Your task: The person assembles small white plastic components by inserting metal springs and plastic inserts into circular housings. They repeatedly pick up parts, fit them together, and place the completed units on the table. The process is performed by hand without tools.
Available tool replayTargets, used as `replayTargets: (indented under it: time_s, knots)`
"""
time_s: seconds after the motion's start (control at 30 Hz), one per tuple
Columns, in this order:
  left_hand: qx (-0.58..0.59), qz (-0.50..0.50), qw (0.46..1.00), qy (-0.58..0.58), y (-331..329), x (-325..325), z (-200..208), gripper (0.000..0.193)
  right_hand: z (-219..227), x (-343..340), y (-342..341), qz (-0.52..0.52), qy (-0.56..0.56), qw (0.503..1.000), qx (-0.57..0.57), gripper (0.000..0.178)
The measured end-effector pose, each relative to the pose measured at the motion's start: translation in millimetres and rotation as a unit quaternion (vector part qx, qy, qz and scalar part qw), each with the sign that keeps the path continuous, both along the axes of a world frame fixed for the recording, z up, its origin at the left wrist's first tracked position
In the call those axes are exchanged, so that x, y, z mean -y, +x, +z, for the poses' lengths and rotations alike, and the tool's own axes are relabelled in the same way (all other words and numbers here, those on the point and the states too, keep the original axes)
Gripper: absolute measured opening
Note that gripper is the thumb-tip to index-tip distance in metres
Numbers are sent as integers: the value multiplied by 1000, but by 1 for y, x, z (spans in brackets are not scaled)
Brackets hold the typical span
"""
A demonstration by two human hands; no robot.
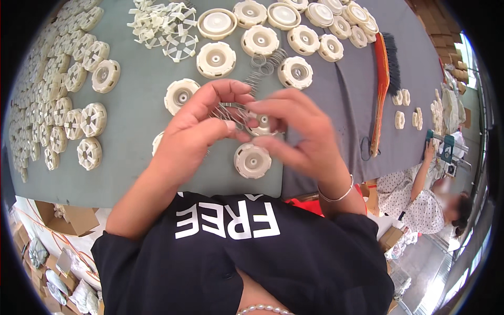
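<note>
Over the near middle of the table, my left hand [197, 113] is closed around a small tangle of thin metal coil springs [231, 114]. My right hand [304, 128] meets it from the other side, its curled fingertips on the same springs. Partly hidden behind those fingers is a cream round plastic piece [264, 119]. Just below lies another cream round piece [253, 161] with a hole in its centre. Loose coil springs [260, 65] trail across the cloth beyond my hands. To the left of them sits a cream piece with a dark centre [181, 97].
Rows of slotted cream discs [93, 119] cover the left side. Farther back are a pile of white spoked plastic parts [163, 23] and more round pieces [216, 60]. An orange-handled brush [381, 89] lies at right. Beyond it, another person [420, 205] works beside a green tool [446, 148].
</note>
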State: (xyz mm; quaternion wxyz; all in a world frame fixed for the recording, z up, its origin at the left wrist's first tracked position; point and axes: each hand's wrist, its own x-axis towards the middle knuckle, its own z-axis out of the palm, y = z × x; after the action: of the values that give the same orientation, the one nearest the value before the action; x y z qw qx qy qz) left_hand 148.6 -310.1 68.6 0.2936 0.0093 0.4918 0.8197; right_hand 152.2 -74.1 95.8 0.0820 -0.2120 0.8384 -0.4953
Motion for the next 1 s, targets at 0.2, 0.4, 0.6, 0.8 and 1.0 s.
replayTargets:
  time_s: [0.2, 0.4, 0.6, 0.8, 1.0]
  knots:
    - [-90, 37, 994, -41, 3, 6, -12, 49, -34, 15, -16, 24, -58, 993, -96, 43]
    - [-80, 38, 993, -73, 6, 11, -8, 34, -39, 15, -10, -1, -225, 969, 104, 33]
    - [118, 73, 987, 78, -5, 16, -8, 26, -35, 5, -17, 85, -344, 934, 55, 29]
    - [34, 32, 998, 42, -7, 26, -5, 30, -22, 14, -10, -3, -384, 916, 116, 25]
    - [31, 154, 987, 22, -12, 20, -1, 42, -9, -13, -70, -124, 17, 979, -160, 14]
